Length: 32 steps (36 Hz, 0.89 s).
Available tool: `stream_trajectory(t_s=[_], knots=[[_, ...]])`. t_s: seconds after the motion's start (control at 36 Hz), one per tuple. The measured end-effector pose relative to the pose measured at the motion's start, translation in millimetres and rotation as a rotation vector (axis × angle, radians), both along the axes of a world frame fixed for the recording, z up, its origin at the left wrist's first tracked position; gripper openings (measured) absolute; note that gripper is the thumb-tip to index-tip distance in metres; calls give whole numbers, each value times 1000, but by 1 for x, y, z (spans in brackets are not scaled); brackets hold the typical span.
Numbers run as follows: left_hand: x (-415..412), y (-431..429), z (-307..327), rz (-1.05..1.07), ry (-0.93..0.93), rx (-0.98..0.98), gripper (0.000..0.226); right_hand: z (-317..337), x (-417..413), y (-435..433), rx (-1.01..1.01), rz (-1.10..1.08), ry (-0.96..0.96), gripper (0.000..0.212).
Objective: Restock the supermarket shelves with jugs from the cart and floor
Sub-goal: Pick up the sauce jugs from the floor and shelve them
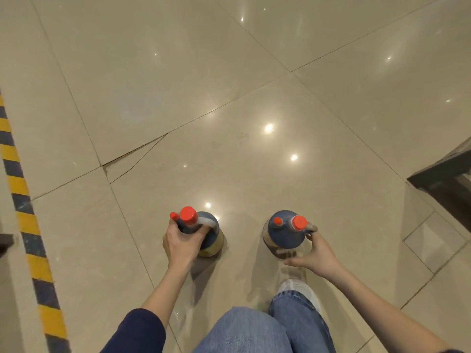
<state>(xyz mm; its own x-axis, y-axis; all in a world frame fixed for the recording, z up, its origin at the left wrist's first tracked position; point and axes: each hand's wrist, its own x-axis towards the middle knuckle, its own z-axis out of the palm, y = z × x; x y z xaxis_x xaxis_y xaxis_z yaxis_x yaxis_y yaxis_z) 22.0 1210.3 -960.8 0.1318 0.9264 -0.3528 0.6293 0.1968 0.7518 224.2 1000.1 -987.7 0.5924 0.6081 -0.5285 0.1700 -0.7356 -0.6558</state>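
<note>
Two dark jugs stand upright on the glossy tiled floor [229,72], side by side but apart, near its lower edge and just ahead of the person's bent knee [249,329] and white shoe [300,289]. Each one carries two orange caps, one large and one small, so four caps in all. The left hand [182,242] grips the left jug [212,240] from above, its fingers [202,229] curled round the pale handle by the neck, which looks like a hold firm enough to lift with. The right hand [317,253] is at the right jug [284,235] but has not closed on it: the fingertips [311,236] meet the handle on the far side, while the thumb is spread wide by the jug's base and holds nothing. Taking one jug in each hand by its handle seems meant to carry both to the shelf in one trip, and the crouch puts the arms low enough to reach them. No shelf and no cart are clearly in view; one dark structure [443,182] juts in at the floor's right edge, and I cannot tell what it is. One yellow-and-black hazard stripe [19,186] runs along the left edge, and one cracked tile [137,155] lies beyond the left jug.
</note>
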Motion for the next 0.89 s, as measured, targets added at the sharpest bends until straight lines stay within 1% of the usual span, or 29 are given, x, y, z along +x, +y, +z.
stream_trajectory(t_s=[0.08, 0.11, 0.19, 0.22, 0.31, 0.39, 0.44, 0.56, 0.64, 0.69, 0.75, 0.81, 0.89], knots=[[4, 6, 1, 73, 0, -17, 85, -15, -3, 7, 54, -105, 29, 97], [5, 8, 0, 91, 5, -28, 81, -21, -5, 10, 59, -137, 37, 100], [8, 15, -4, 141, 33, -37, 52, -32, -8, 16, 79, -217, 63, 108], [9, 17, -6, 156, 43, -30, 48, -35, -8, 17, 89, -228, 67, 108], [11, 23, -10, 208, 49, -27, 42, -37, -7, 20, 134, -243, 37, 110], [15, 30, -11, 265, 46, -34, 39, -41, -6, 25, 230, -235, 15, 120], [16, 33, -12, 300, 35, -38, 37, -40, -7, 31, 269, -245, 6, 112], [16, 40, -14, 362, 11, -53, 34, -38, -10, 46, 254, -288, -44, 81], [15, 44, -15, 413, -9, -85, 35, -29, -9, 57, 281, -306, -46, 68], [14, 46, -17, 442, -16, -112, 39, -23, -3, 63, 285, -285, -11, 67], [13, 48, -19, 447, -16, -127, 40, -20, 4, 70, 246, -277, 45, 71], [12, 49, -19, 428, -15, -126, 37, -20, 12, 75, 202, -289, 33, 76], [11, 49, -19, 412, 12, -119, 40, -24, 19, 80, 168, -283, 2, 82]])
